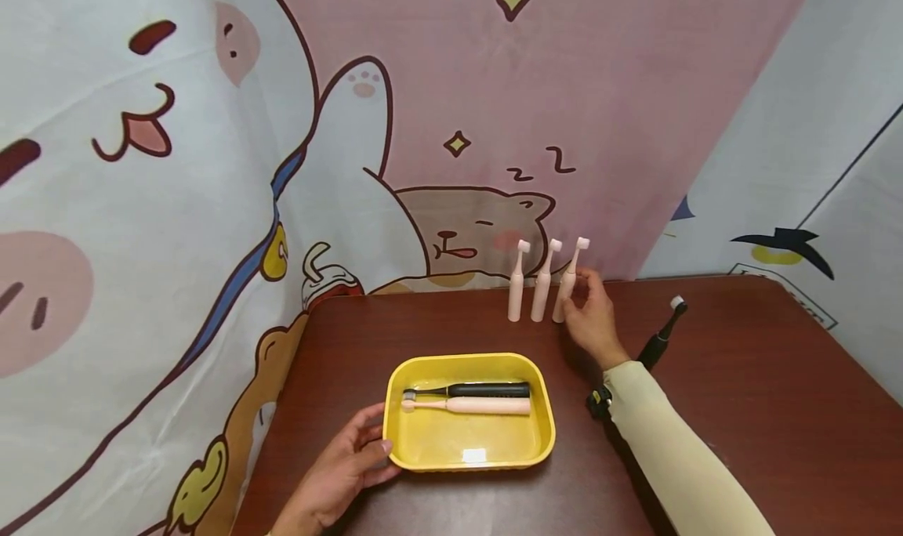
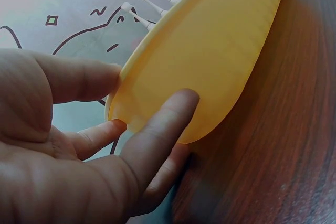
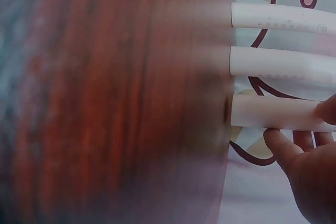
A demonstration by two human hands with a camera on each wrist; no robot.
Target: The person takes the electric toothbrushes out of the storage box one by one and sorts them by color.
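Note:
Three pale pink electric toothbrushes stand upright in a row at the back of the table. My right hand pinches the rightmost toothbrush by its handle, which leans slightly; the right wrist view shows thumb and fingers on either side of the handle. The middle toothbrush and the left toothbrush stand beside it, untouched. My left hand rests its spread fingertips against the outer left wall of a yellow tray. Inside lie a black electric toothbrush and a pink one, side by side.
Right of my right forearm, a black electric toothbrush stands on the brown table, partly hidden by the sleeve. A cartoon-printed cloth hangs along the table's back and left edges.

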